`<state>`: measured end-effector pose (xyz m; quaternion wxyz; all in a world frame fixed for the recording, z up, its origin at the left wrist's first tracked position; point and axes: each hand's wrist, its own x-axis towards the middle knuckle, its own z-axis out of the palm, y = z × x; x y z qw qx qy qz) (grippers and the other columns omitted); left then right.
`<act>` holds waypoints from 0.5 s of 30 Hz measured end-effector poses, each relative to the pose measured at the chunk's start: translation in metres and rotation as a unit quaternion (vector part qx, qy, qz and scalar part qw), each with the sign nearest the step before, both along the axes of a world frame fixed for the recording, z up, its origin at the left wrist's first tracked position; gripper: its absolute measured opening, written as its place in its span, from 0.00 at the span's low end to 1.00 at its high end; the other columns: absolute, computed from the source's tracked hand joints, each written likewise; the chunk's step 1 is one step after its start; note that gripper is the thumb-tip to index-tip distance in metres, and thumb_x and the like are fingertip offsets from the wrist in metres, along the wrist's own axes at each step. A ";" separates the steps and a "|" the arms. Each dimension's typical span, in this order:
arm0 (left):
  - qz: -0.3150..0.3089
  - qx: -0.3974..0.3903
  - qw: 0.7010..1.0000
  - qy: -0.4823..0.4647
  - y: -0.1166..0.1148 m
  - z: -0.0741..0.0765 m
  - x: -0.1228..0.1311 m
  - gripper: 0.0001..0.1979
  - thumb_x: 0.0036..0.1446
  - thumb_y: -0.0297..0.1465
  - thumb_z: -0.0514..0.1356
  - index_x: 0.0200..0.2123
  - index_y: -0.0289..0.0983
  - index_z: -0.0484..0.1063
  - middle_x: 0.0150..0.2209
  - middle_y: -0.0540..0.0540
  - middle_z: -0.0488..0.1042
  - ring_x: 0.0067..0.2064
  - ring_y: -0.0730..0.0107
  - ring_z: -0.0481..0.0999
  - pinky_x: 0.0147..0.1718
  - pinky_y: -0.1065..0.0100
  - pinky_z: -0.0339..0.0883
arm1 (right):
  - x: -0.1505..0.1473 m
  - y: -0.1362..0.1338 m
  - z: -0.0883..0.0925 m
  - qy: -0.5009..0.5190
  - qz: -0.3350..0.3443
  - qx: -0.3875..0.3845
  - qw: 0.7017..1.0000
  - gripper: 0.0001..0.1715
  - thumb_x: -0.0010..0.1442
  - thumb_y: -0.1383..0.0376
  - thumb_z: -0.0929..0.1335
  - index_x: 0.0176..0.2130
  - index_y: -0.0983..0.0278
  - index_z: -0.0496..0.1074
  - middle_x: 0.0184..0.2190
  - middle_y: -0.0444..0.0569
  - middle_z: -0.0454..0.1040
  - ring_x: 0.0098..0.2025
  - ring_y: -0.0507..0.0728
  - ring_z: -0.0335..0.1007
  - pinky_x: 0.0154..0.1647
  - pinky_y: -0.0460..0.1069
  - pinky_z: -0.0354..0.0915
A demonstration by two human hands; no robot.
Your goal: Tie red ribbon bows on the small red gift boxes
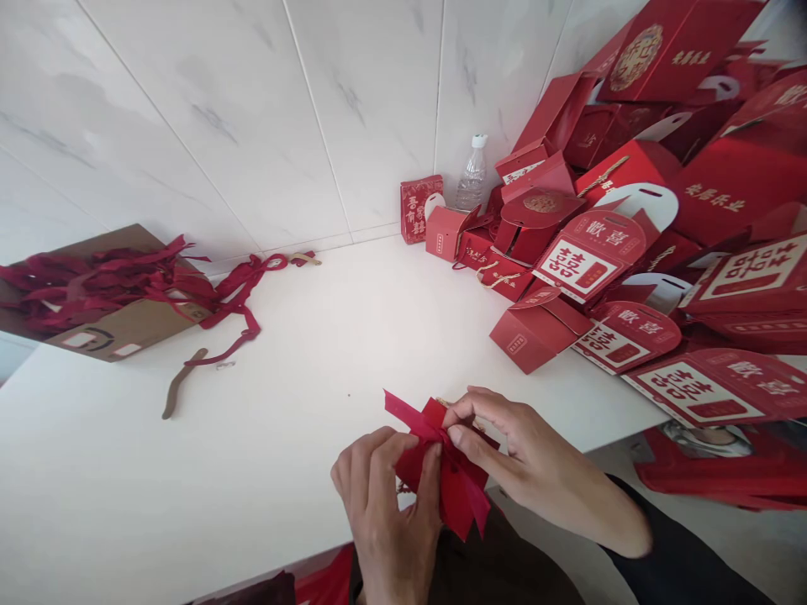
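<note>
At the table's front edge I see a small red box (467, 488) with a red ribbon (403, 412) crossing over it. The ribbon's one end points up and left, while another hangs down at the lower right. My left hand (391, 487) is closed, thumb and fingers pinching the ribbon near its middle on the left side. From the right, my right hand (523, 445) pinches the ribbon at the same crossing, thumb against forefinger. Part of the box is hidden under the ribbon and my fingers. A bit of cord shows at the box's upper edge.
A cardboard box (148, 336) full of dark red ribbons (81, 286) stands at the left, some spilling onto the white table (283, 454). A brown strip (182, 386) lies nearby. Red gift boxes (586, 260) pile up at the right, beside a clear bottle (472, 178) against the tiled wall.
</note>
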<state>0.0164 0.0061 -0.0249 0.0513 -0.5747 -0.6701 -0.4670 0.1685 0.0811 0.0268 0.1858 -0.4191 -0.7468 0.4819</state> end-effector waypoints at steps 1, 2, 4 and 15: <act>-0.004 -0.018 1.000 -0.002 0.000 0.000 -0.001 0.11 0.59 0.26 0.64 0.44 0.41 0.70 0.40 0.46 0.74 0.42 0.63 0.72 0.45 0.60 0.62 | 0.000 0.000 0.001 -0.003 0.001 0.003 1.000 0.09 0.73 0.60 0.63 0.40 0.58 0.70 0.38 0.42 0.72 0.36 0.52 0.69 0.32 0.46 0.62; -0.004 -0.033 0.999 -0.012 -0.001 -0.001 -0.002 0.10 0.60 0.26 0.64 0.44 0.41 0.70 0.40 0.47 0.75 0.42 0.63 0.72 0.45 0.61 0.61 | 0.001 -0.001 0.001 -0.006 0.002 0.007 1.000 0.09 0.73 0.60 0.62 0.41 0.58 0.70 0.38 0.42 0.72 0.37 0.52 0.69 0.31 0.46 0.61; -0.003 -0.049 0.998 -0.040 -0.001 0.000 -0.004 0.09 0.62 0.27 0.62 0.45 0.42 0.71 0.41 0.47 0.76 0.42 0.63 0.71 0.44 0.61 0.61 | 0.001 -0.001 0.002 -0.011 0.005 0.012 1.000 0.09 0.73 0.60 0.62 0.41 0.58 0.69 0.39 0.42 0.72 0.38 0.53 0.69 0.32 0.47 0.61; -0.048 -0.093 0.990 -0.091 -0.020 0.004 -0.008 0.05 0.62 0.26 0.60 0.35 0.42 0.73 0.34 0.50 0.76 0.39 0.63 0.71 0.41 0.62 0.59 | 0.013 -0.002 0.000 -0.044 0.017 0.083 0.995 0.10 0.74 0.61 0.60 0.40 0.59 0.67 0.39 0.46 0.71 0.45 0.57 0.67 0.47 0.52 0.64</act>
